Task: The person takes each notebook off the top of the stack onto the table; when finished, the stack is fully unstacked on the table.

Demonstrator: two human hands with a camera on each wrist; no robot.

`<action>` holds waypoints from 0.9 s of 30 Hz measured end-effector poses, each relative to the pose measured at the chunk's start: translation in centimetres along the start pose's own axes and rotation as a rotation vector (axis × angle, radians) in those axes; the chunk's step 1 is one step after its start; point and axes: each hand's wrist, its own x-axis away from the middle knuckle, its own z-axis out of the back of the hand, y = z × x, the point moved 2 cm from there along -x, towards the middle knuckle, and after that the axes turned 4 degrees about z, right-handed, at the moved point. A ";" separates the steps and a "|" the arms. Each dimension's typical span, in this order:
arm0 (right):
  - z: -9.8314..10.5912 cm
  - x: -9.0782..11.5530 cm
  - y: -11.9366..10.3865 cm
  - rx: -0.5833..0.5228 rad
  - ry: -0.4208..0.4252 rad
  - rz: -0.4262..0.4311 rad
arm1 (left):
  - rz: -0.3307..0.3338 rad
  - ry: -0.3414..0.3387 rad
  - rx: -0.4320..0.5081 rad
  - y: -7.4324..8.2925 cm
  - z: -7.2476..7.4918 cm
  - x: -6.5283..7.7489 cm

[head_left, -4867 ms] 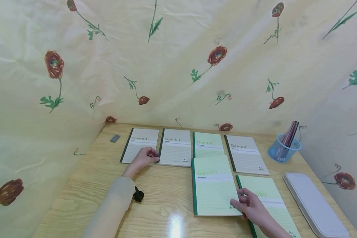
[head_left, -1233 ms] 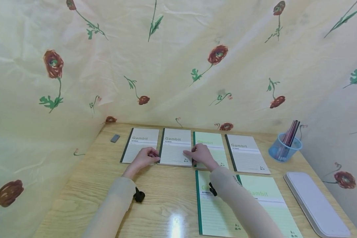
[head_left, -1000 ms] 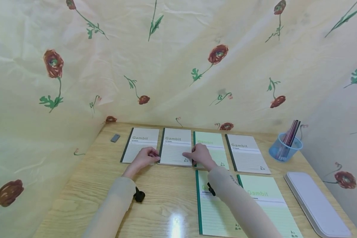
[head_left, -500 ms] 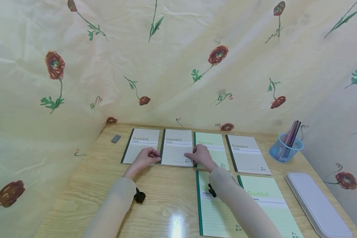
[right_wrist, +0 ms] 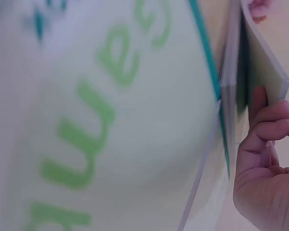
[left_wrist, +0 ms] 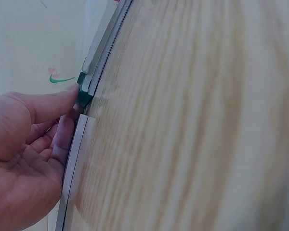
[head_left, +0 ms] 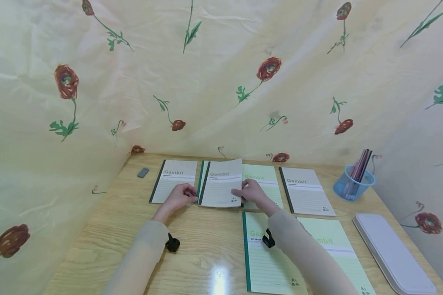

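In the head view my right hand [head_left: 254, 191] pinches the right edge of a pale grey Gambit notebook [head_left: 219, 188] with a black spine. That edge is raised off a green-spined notebook [head_left: 200, 180], whose left strip shows beneath. In the right wrist view the fingers [right_wrist: 253, 144] curl under the raised grey notebook [right_wrist: 272, 72]. My left hand [head_left: 179, 196] holds the lower left corner of the green-spined notebook, thumb on its green spine [left_wrist: 84, 96]; its fingers are partly hidden. Beside it lies another grey notebook [head_left: 175, 172].
Right of the raised notebook lie a green notebook [head_left: 262, 180] and a grey one [head_left: 306, 190]. Two larger green notebooks lie nearer, the left one [head_left: 266, 266] partly under my right sleeve. A blue pencil cup [head_left: 348, 186], a pale flat case [head_left: 393, 252] and a small grey block [head_left: 142, 172] surround them.
Earlier my right hand held a large green notebook, which now lies at the front. It then gripped the grey notebook, whose right side has since risen and shifted right, uncovering the green spine.
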 end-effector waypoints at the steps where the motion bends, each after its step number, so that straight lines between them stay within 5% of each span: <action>1: 0.0 0.2 -0.1 -0.024 -0.003 0.004 | -0.003 0.002 -0.002 0.0 0.0 0.0; 12: -0.1 5.9 -0.3 -0.227 -0.062 0.024 | -0.014 0.017 -0.029 -0.2 0.0 -0.2; 27: -2.2 15.0 1.6 -0.348 -0.137 0.064 | -0.010 0.014 -0.030 0.0 0.0 0.0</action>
